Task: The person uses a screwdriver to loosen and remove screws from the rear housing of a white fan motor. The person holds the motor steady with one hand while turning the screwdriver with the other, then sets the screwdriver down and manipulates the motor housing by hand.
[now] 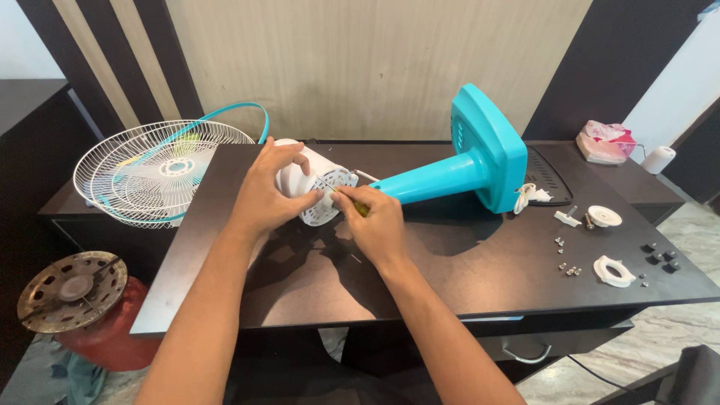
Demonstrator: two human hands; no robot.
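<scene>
both hands [322,202] grip a white fan motor [313,184] on a dark table [465,277] before a panelled wall [360,60].

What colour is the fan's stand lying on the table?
The fan's stand is turquoise blue, shown clearly in the head view.

White fan motor housing [311,184] lies sideways on dark table, vented face forward, joined to turquoise stand [469,161] tipped over.
</scene>
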